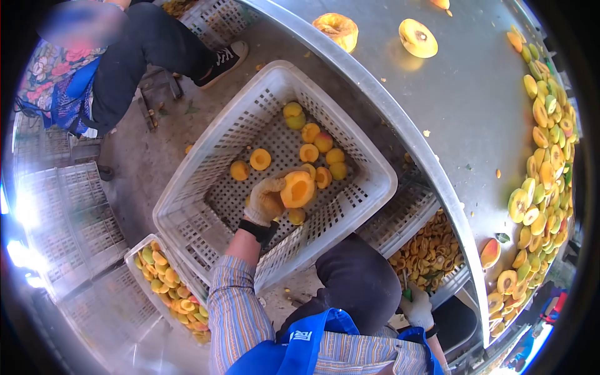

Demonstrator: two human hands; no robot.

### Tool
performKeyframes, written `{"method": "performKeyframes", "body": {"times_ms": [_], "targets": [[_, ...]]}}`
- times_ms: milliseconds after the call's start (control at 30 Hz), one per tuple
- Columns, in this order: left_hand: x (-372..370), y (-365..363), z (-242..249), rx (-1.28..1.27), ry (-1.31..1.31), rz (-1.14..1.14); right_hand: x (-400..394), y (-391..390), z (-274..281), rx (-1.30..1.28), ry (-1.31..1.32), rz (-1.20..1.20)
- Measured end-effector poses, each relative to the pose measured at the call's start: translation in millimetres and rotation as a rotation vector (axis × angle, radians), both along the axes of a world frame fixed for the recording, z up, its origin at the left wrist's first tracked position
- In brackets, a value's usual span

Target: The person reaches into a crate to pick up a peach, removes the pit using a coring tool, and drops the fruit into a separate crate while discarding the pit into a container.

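My left hand (265,201), in a pale glove with a dark wristband, reaches into a white plastic crate (181,181). Its fingers are closed on a halved peach (298,189), whose orange cut side faces up. Several peach halves (260,159) lie apart on the crate's perforated floor beneath. Low on the right, beside my knee, my right hand (417,309), also gloved, is closed round the green handle of a tool (407,294). The tool's thin metal end points toward a crate of peach pieces (431,250).
A metal table (462,94) curves along the right, with a long heap of peach halves (544,169) at its far side. Another crate of peaches (169,278) stands lower left. Stacked crates (78,219) line the left. A seated person (150,44) is at upper left.
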State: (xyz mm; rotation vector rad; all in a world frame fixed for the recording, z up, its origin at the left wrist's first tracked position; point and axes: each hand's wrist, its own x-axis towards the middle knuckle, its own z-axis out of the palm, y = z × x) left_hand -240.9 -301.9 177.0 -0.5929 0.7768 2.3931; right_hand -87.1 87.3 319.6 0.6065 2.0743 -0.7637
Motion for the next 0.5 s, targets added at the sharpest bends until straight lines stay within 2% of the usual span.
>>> {"method": "performKeyframes", "body": {"times_ms": [33, 100, 133, 200, 233, 300, 333, 400, 433, 500], "targets": [[1.5, -5.2, -9.8, -0.004, 0.000, 0.003, -0.6, -0.1, 2.0, 0.006, -0.003, 0.001], [5.6, -19.5, -38.0, -0.347, 0.082, -0.123, -2.2, -0.3, 1.4, 0.003, -0.001, 0.009], [4.8, -17.0, -33.6, -0.354, 0.085, -0.118, -1.4, 0.0, 0.7, -0.003, 0.013, -0.008], [4.7, -1.0, -21.7, -1.524, 0.192, -0.661, 4.0, 2.9, -0.7, -0.012, 0.029, -0.024], [12.6, 3.1, -31.8, -1.529, 0.193, -0.655, 7.7, 6.5, -4.1, -0.004, 0.028, -0.001], [32.0, 6.7, -60.8, -1.755, 0.389, -0.985, 12.3, 8.0, -6.4, 0.003, 0.037, 0.020], [32.1, 7.1, -56.4, -1.761, 0.394, -0.978, 14.5, 8.2, -5.5, -0.032, 0.081, 0.010], [31.2, 10.4, -46.0, -1.564, 0.336, -0.994, 19.1, 9.8, 0.3, -0.063, 0.140, -0.005], [31.4, 11.1, -39.0, -1.570, 0.353, -0.987, 20.7, 10.1, 4.4, -0.104, 0.089, -0.077], [34.0, 8.5, -19.5, -1.421, 0.357, -1.063, 25.9, 10.9, 12.9, -0.146, 0.059, -0.156]]}}
